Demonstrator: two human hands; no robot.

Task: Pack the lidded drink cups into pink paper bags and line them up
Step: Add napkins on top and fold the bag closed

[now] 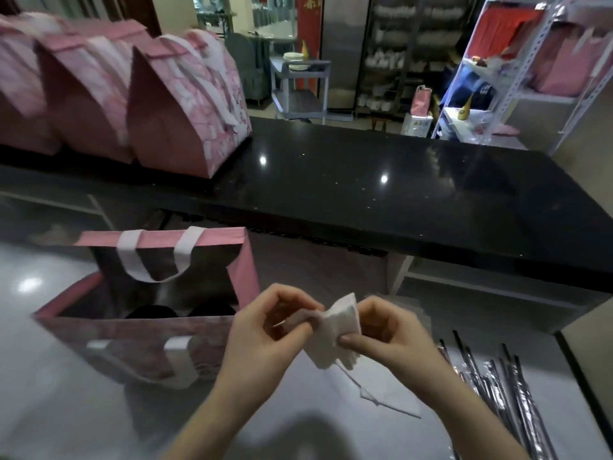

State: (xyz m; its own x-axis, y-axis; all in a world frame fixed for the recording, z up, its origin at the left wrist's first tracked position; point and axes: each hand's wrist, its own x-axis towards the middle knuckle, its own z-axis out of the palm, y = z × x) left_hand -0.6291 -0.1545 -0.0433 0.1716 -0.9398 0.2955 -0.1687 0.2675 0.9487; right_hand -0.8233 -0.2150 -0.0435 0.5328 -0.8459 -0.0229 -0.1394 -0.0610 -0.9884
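Where the glossy black counter (365, 194) runs across the back, three closed pink paper bags (83, 107) stand in a row at its left end. They touch side to side, and their tops are folded into peaks with flat white strap handles lying over them. The rightmost one carries a pale marbled print.

Nearer, on the pale, shiny worktop (66, 410), an open pink bag (132, 343) stands upright with a rectangular mouth. Its paper walls are creased, and its front face shows the same mottled print. White flat handles (152, 257) loop down from the far rim. Inside, low down, two round dark lids (151, 312) sit side by side; the cups under them are hidden.

Just right of the bag, the left hand (262, 336) is curled, with its thumb and fingertips pinching the left edge of a folded white napkin (335, 330), soft and slightly crumpled. The right hand (388, 330) is curled as well. Its thumb presses along the napkin's lower right side and its fingers are tucked behind. The two hands hold the napkin between them above the worktop, close to the bag's right corner.

Under them a thin, flat, pale sheet (388, 400) lies on the surface; blur hides what it is. Farther right, long narrow straws (491, 393) in crinkly silver wrappers lie in a loose bundle near the worktop's edge.
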